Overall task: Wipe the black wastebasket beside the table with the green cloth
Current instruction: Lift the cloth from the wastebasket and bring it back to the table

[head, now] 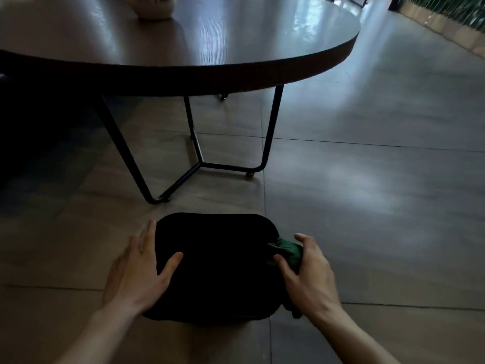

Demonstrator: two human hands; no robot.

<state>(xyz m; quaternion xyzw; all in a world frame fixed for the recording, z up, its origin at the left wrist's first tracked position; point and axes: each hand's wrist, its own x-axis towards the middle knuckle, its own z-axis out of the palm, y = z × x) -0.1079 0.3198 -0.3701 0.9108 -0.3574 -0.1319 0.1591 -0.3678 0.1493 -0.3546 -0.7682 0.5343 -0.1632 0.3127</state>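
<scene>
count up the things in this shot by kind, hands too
hands: 2, left hand and right hand
black wastebasket: 1
green cloth: 1
round table: 1
pale vessel on the table: 1
total: 6

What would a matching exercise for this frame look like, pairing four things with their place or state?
Things:
1. green cloth
2. black wastebasket
3. left hand
4. pale round object

Places or states:
A. on the floor near the table's legs
B. bunched in the right hand against the wastebasket's right side
C. on the round tabletop
D. fingers spread, resting on the wastebasket's left side

Pairs: 1-B, 2-A, 3-D, 4-C
</scene>
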